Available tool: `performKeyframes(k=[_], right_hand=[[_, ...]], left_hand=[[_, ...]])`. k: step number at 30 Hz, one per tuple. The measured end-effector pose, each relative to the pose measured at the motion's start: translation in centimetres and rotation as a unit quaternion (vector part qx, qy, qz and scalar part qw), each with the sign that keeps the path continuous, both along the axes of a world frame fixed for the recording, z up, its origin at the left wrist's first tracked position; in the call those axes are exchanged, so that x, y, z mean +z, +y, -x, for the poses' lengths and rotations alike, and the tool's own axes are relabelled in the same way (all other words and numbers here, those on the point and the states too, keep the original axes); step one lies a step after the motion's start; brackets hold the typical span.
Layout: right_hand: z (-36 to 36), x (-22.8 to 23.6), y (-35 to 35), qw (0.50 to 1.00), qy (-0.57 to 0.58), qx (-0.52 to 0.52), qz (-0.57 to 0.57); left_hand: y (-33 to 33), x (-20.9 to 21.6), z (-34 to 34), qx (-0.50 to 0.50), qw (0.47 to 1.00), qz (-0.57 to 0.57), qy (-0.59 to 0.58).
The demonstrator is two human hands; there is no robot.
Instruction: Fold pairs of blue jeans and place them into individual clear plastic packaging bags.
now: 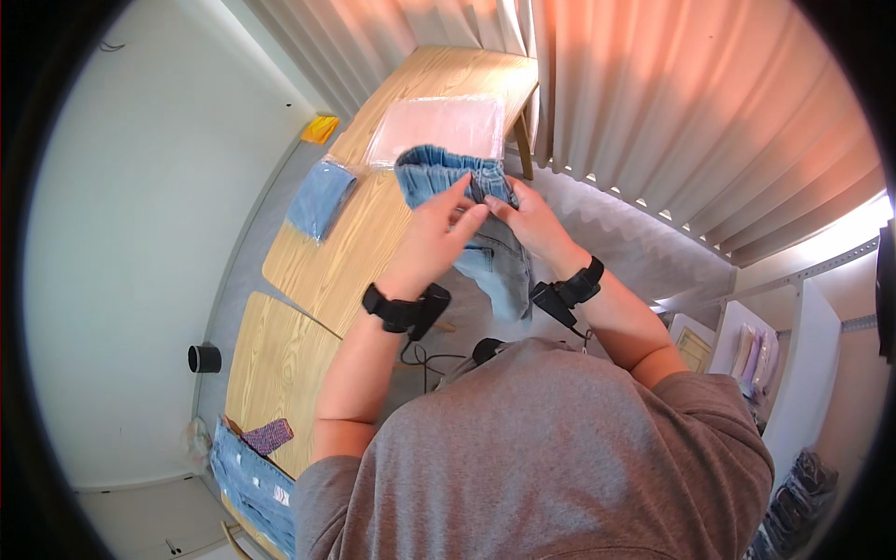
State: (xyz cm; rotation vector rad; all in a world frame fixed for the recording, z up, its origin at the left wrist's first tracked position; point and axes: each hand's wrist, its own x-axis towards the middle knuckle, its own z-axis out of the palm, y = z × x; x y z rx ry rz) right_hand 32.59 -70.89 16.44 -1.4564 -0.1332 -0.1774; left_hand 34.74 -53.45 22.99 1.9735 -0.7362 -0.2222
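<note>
Head view: jeans [509, 266] hang lengthwise below their waistband [431, 168], right hand [539, 224] pinching its right end, left hand [433, 235] spread-fingered against it.

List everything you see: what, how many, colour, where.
Jeans: one pair, blue, centre
Tables: two, pale wood, left to top
Bagged garment: one, blue, table's left edge
Plastic packaging: uncounted, pinkish, far table
Packet: one, yellow, beside far table
Container: one, black, left
Denim: uncounted, blue, lower left
Curtains: uncounted, beige, top and right
Shelves: uncounted, white, right
Clothes: several, pale and dark, right
Shirt: one, grey, worn
Wristbands: two, black, wrists
Hands: two, bare, at jeans
</note>
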Motion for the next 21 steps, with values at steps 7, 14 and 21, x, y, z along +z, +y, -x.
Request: performKeyframes(k=[7, 14, 21], right_hand=[[1.5, -2.8, 0.3, 0.999, 0.020, 0.047, -0.009], [2.2, -3.2, -1.3, 0.992, 0.047, 0.101, -0.056], [2.2, -3.7, -1.2, 0.999, 0.018, 0.015, 0.038]], left_hand=[[5.8, -0.4, -1.6, 0.087, 0.924, -0.157, -0.338], [9.5, -4.8, -2.1, 0.028, 0.973, 0.088, 0.209], [8.8, -6.4, 0.4, 0.066, 0.966, 0.154, 0.197]])
